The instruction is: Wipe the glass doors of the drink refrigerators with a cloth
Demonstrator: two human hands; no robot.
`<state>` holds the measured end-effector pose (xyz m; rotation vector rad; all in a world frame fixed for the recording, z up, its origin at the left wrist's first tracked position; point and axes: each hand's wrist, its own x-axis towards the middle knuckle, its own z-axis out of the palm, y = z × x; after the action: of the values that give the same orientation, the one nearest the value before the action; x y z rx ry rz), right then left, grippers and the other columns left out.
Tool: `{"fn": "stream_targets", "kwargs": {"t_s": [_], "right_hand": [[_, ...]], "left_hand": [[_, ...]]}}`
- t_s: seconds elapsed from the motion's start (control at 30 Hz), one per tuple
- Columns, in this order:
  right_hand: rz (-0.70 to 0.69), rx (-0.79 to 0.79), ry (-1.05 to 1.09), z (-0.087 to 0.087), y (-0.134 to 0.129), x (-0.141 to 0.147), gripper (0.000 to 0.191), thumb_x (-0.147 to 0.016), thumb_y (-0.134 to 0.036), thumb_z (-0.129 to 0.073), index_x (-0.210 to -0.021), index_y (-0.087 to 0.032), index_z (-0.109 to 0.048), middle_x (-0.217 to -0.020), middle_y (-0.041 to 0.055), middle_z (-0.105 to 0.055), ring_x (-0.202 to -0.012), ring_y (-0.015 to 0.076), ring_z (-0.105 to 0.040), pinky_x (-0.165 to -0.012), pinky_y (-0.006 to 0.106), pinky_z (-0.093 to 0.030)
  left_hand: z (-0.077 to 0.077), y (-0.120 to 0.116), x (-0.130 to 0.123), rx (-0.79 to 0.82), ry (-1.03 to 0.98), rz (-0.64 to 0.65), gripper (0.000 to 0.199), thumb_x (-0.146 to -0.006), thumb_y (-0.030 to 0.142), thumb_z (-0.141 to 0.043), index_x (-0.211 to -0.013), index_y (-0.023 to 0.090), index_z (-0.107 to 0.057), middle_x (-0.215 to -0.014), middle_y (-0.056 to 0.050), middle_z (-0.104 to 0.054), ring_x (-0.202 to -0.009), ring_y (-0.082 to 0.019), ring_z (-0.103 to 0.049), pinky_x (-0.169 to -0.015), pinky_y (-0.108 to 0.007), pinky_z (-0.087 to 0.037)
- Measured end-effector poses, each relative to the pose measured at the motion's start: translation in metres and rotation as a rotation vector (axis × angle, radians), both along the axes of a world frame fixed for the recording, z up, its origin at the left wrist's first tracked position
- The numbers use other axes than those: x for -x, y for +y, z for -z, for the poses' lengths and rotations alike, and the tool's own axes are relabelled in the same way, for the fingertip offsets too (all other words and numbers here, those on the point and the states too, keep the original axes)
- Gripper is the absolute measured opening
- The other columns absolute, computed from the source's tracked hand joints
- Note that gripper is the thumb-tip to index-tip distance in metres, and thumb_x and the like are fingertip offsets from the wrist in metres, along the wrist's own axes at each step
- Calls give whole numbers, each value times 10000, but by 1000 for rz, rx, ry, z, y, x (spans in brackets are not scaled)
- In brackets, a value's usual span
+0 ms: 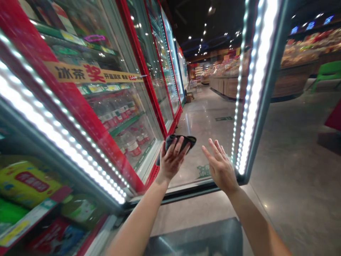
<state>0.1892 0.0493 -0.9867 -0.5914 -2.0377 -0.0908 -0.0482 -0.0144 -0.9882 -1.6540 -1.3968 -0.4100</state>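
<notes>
Head view, looking forward and down along both forearms at an open glass door (202, 117) of a supermarket drinks cooler. Left hand (172, 160) presses a dark cloth (183, 140) flat against the pane, fingers (178, 146) laid over the bunched fabric and the thumb tucked behind it; the cloth is thus held between palm and glass, not pinched at a corner. Right hand (221, 165) is empty, fingers spread and slightly fanned, palm turned toward the glass close to the lit door frame (255, 89) (whether it touches the pane cannot be told from this angle).

The cloth reads as light, soft and limp: it folds over itself, and one edge sticks out past the fingertips. It should bear any grip without harm, but would likely slide on smooth glass unless pressed with the whole palm. A gathered handful at its middle, as shown, is judged the surest hold.

The door is the stiff, fragile member. Its pane is slick and probably swings freely on its hinge, so a steadying hold is better taken at the metal frame, beside the LED strip (249, 106), than on the bare glass.

Bottled drinks (128, 142) stand on shelves behind the neighbouring closed doors at left, under a yellow banner (90, 74). Packaged goods (26, 183) fill the nearer open compartment at lower left. A polished aisle floor (293, 160) runs ahead toward produce stands (306, 46).
</notes>
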Motion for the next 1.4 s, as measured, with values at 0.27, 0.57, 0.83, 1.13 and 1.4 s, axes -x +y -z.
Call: {"fn": "stream_targets", "kwargs": {"t_s": [0.27, 0.57, 0.83, 1.13, 1.4], "right_hand": [[25, -32, -10, 10, -5, 10, 796, -938, -43, -430, -1618, -350, -152, -1678, 78, -199, -1528, 330, -222, -1174, 624, -364], [60, -88, -33, 26, -7, 14, 783, -976, -155, -497, -1619, -346, -93, -1687, 94, -69, -1537, 358, -121, -1183, 685, -244], [115, -169, -10, 36, -9, 25, 831, -951, -252, -587, -1629, -276, -107, -1680, 110, 1, -1522, 433, -77, -1177, 725, -179], [91, -152, 9, 37, -3, 25, 801, -950, -291, -590, -1624, -296, -158, -1685, 67, -26, -1525, 402, -87, -1221, 627, -127], [100, -137, -58, 31, -7, 20, 704, -1005, -334, -483, -1623, -268, -152, -1689, 120, -45, -1539, 403, -86, -1159, 736, -208]], "left_hand": [[153, -29, -43, 154, -31, -49, 535, -992, 255, -473, -1480, 474, -441, -1597, 98, -408, -1552, -208, -216, -1272, -460, -271], [206, -73, 29, -198, -486, -382, 673, -959, 234, -501, -1576, 129, -251, -1621, -276, -275, -1517, -368, -275, -1154, -715, -281], [214, -37, -16, -349, -837, -570, 649, -1005, 150, -299, -1599, 80, -47, -1603, -316, -275, -1477, -333, -365, -1201, -585, -315], [196, -92, 80, -598, -1088, -744, 657, -1029, 227, -199, -1563, 40, 136, -1532, -406, -312, -1420, -386, -449, -1120, -707, -322], [201, -51, 10, -442, -1280, -682, 644, -1024, 315, -305, -1591, 89, -98, -1513, -362, -359, -1384, -402, -491, -1121, -643, -380]]}}
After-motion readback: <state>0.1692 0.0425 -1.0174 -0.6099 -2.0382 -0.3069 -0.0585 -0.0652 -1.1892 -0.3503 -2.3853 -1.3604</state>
